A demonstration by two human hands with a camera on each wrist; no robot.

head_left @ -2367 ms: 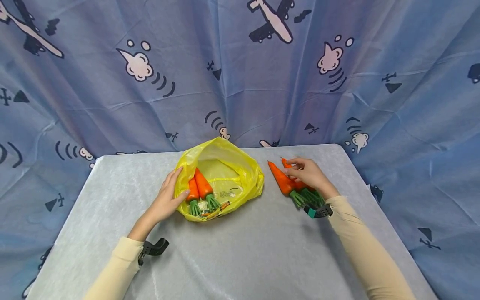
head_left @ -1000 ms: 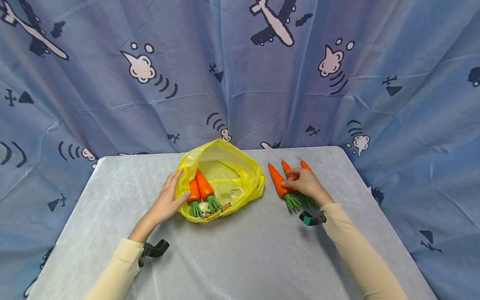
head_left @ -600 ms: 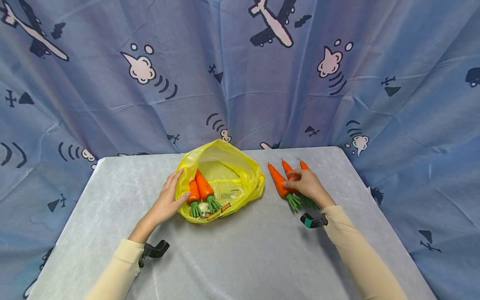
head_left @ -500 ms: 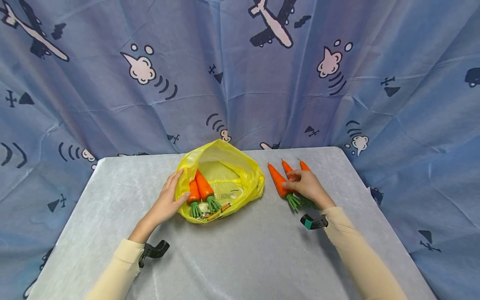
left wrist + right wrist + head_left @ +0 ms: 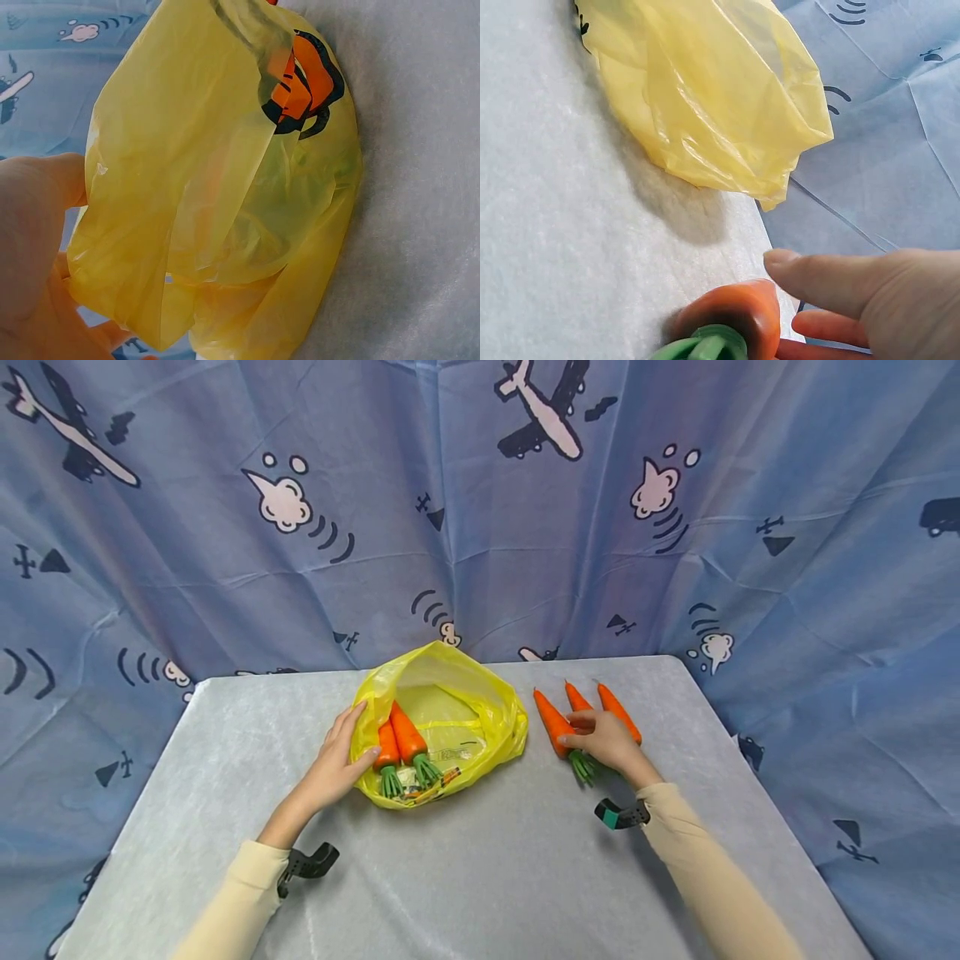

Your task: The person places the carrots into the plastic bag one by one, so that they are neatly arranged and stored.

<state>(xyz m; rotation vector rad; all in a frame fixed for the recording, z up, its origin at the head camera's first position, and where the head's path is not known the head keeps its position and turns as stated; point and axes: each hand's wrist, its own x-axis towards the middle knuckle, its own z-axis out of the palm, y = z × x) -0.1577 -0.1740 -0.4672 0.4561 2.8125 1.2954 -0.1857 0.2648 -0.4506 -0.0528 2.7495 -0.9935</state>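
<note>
Gripping the yellow bag (image 5: 504, 727) by its left side, the left hand (image 5: 330, 768) has thumb and fingers around the plastic, and the mouth gapes wide toward us! Two carrots lie inside, side by side against that same left wall: the outer carrot (image 5: 386, 745) and the inner carrot (image 5: 407, 733), green tops facing the person. Over to the right hand (image 5: 609, 741), low above three more on the desk (image 5: 465, 877): thumb over the left carrot (image 5: 550, 717), palm partly covering the middle carrot (image 5: 577, 695), while the right carrot (image 5: 619, 712) pokes out beyond the knuckles. Is it gripping? Cannot tell, even from the right wrist view! Behind it all hangs a blue curtain (image 5: 375, 543) printed with planes.
</note>
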